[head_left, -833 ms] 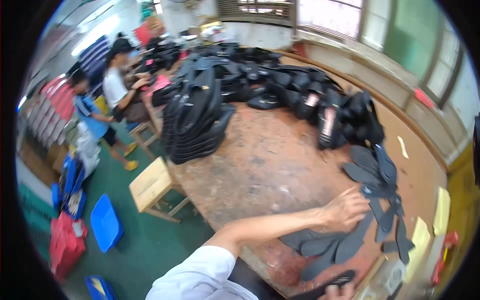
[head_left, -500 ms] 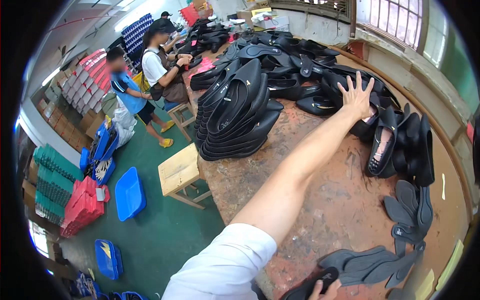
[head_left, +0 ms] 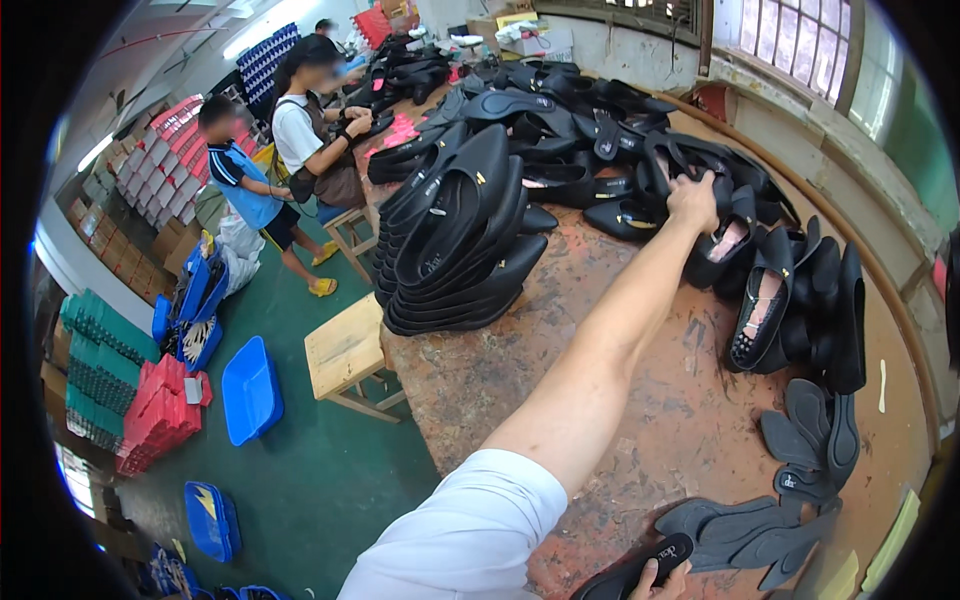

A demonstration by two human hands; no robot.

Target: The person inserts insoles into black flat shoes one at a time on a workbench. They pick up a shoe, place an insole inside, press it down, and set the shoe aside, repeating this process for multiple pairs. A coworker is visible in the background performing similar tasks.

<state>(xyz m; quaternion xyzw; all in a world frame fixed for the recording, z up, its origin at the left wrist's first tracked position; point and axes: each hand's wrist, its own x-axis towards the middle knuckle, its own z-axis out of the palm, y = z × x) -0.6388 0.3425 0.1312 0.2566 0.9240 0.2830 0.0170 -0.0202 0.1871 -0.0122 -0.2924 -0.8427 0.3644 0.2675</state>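
My left arm stretches across the worktable (head_left: pixel 590 440), and my left hand (head_left: pixel 692 203) is closed on a black flat shoe (head_left: pixel 660 165) in the pile at the far right. At the lower edge my right hand (head_left: pixel 660 582) grips another black shoe (head_left: pixel 640 562), cut off by the frame; pale print shows at its heel. Beside that hand, dark grey insoles (head_left: pixel 740 530) lie fanned out. Right of my left hand, a black shoe with a pink lining (head_left: pixel 765 295) leans against more shoes. A tall nested stack of pointed black shoes (head_left: pixel 460 240) stands left of my forearm.
A wooden stool (head_left: pixel 345 345) stands by the table's left edge. Two people (head_left: pixel 310 135) (head_left: pixel 240 175) are at the far left. Blue tubs (head_left: pixel 252 390) sit on the green floor near red (head_left: pixel 160 415) and green stacks (head_left: pixel 100 340). More insoles (head_left: pixel 810 430) lie at right.
My left hand, spread over the shoe pile before, has closed on a shoe and shifted slightly left. My right hand and its shoe have come a little further into view.
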